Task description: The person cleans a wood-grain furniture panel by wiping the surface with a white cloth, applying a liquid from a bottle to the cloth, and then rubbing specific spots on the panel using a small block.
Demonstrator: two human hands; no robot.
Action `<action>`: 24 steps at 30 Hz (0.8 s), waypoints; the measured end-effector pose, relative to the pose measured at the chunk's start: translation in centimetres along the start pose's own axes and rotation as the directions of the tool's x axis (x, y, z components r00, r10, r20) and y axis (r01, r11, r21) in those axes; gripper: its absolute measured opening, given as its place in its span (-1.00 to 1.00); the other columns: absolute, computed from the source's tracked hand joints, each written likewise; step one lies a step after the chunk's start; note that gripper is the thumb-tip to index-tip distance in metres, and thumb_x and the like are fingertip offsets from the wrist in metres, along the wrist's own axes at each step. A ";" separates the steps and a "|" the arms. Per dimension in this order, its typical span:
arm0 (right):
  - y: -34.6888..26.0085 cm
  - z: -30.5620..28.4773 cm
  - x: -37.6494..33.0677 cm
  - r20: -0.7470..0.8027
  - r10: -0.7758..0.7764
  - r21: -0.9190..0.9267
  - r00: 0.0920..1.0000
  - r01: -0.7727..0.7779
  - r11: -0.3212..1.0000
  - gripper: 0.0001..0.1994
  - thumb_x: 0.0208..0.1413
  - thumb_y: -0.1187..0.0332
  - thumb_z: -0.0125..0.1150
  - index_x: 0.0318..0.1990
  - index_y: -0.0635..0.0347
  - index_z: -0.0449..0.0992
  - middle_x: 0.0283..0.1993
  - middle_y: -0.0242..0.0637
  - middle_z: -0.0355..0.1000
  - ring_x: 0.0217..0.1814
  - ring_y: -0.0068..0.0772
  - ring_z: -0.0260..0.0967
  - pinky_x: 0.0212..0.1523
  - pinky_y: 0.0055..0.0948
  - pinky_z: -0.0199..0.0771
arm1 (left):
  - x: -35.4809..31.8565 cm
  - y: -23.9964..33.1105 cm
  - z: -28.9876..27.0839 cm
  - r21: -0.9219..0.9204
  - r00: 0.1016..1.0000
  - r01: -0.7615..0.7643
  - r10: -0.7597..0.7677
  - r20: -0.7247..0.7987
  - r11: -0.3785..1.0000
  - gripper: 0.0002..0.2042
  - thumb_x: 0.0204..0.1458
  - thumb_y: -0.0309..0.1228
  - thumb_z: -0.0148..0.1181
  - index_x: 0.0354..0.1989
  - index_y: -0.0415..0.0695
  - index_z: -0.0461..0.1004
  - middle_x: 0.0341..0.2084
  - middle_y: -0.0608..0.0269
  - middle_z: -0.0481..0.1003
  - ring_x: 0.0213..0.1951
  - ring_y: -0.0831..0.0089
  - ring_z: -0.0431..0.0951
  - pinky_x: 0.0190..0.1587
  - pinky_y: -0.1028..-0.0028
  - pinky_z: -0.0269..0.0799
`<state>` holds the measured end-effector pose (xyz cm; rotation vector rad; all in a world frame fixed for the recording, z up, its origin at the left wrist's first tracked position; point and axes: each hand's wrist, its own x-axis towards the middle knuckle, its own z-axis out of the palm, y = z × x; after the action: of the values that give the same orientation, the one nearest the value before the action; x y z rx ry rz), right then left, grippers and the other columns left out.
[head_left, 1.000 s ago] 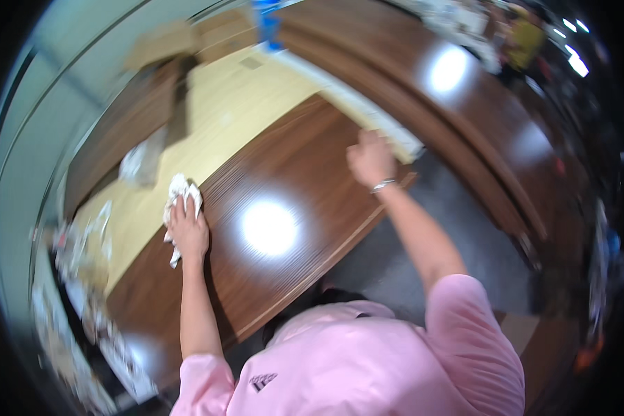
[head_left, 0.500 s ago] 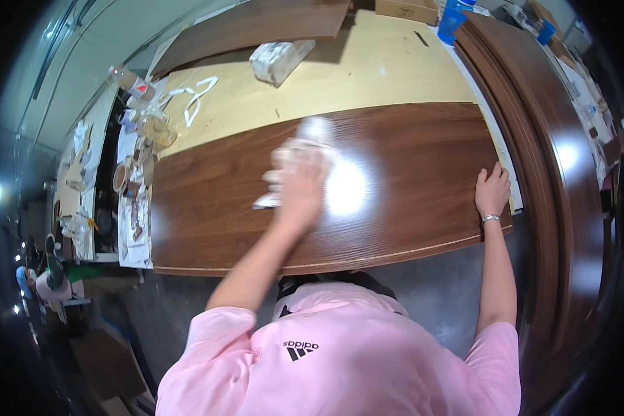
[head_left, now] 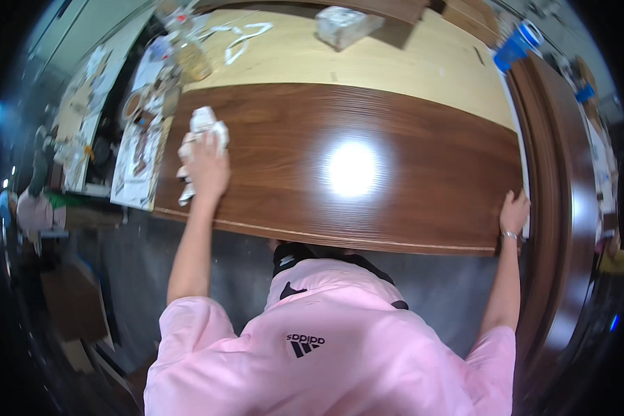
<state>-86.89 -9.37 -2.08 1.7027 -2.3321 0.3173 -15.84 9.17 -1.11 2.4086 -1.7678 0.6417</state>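
Observation:
A dark brown wood-grain panel lies flat before me, with a bright lamp reflection in its middle. Near its left end, my left hand presses a crumpled white cloth against the surface, and the cloth spills out past the fingers. At the panel's right end, my right hand rests over the edge, fingers curled round it. A bracelet circles that wrist. The underside of the right hand's grip is hidden.
Several dark brown boards stand along the right side. A blue cup is at the far right. Beyond the panel sit a white wrapped block and a white strap. Bottles and a brown roll of tape crowd the left.
My left hand has slid the cloth from the panel's middle to its left end. My right hand keeps its hold on the right edge. The whole view has shifted and tilted.

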 end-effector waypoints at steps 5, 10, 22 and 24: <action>7.1 3.7 3.0 -0.032 -0.015 0.226 0.999 0.022 0.974 -0.32 0.25 -0.05 0.07 0.21 0.52 0.31 0.21 0.33 0.32 0.25 0.27 0.29 0.26 -0.08 0.28 | -4.2 11.6 -7.1 -0.372 0.947 -0.298 0.320 -0.002 0.879 -0.47 -0.06 -0.42 0.19 0.19 -0.16 0.38 0.21 0.03 0.35 0.25 0.03 0.30 0.29 -0.08 0.11; 9.7 4.6 5.1 0.141 0.084 0.132 0.986 -0.103 0.986 -0.24 0.26 -0.21 -0.05 -0.13 0.60 0.50 -0.13 0.39 0.47 -0.02 0.38 0.40 -0.01 0.03 0.38 | -7.2 3.3 -5.7 -0.338 0.964 -0.234 0.262 0.038 0.912 -0.56 0.01 -0.39 0.11 0.14 0.08 0.48 0.22 0.25 0.40 0.25 0.16 0.36 0.30 0.00 0.16; -16.8 0.9 0.3 -0.126 -0.303 0.411 0.945 0.328 0.851 -0.51 0.22 0.13 0.19 0.18 0.30 0.44 0.21 0.10 0.34 0.27 0.06 0.26 0.29 -0.08 0.22 | -1.8 -1.0 -7.2 -0.825 1.000 -0.004 0.021 0.009 0.565 -0.59 0.00 -0.17 0.34 0.04 0.00 0.57 0.10 0.20 0.50 0.19 0.27 0.39 0.29 0.13 0.04; -25.8 -3.3 -5.1 -0.115 -0.442 0.600 0.890 0.417 0.683 -0.53 0.20 0.22 0.20 0.19 0.28 0.42 0.25 0.06 0.30 0.32 0.00 0.20 0.33 -0.13 0.17 | -0.3 -3.3 -7.8 -0.882 0.993 0.001 -0.107 -0.056 0.471 -0.71 0.06 -0.32 0.31 -0.03 -0.07 0.60 -0.10 0.08 0.58 -0.05 0.23 0.56 0.04 0.30 0.42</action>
<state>-60.59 -11.50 0.33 2.5014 -1.8485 1.0433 -14.99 12.92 6.43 1.6114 -1.4057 -0.1901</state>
